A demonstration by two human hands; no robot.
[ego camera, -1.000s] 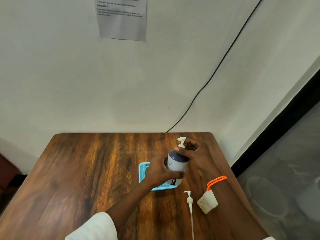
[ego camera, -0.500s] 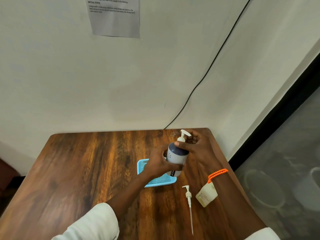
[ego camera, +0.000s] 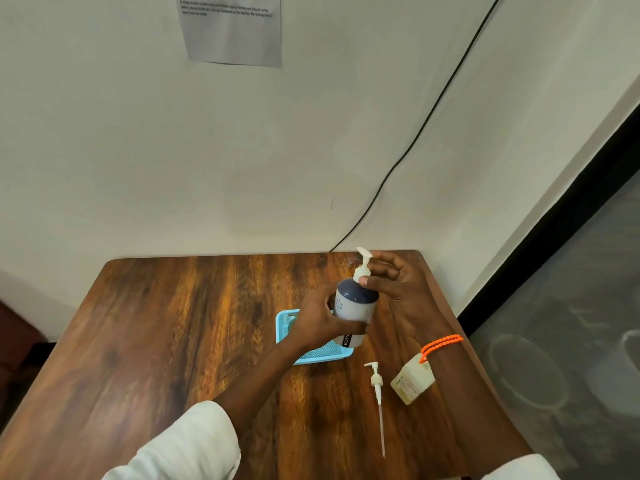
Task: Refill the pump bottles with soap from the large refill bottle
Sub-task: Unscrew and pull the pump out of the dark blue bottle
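The pump bottle (ego camera: 355, 308) is held above the blue tray (ego camera: 287, 323). The left hand (ego camera: 320, 318) wraps its body to steady it while the right hand (ego camera: 394, 282) pinches the pump collar, likely to twist it. Right of the tray lie a loose pump (ego camera: 376, 386) and a small container (ego camera: 412, 381). The refill bottle is unseen, and the left hand hides much of the tray.

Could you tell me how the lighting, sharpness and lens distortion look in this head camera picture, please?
Head view: soft, even light with a mild sheen on the wooden table; the pump bottle is fairly sharp; the print on the paper notice is too blurred to read; wide-angle bending curves the black cable.
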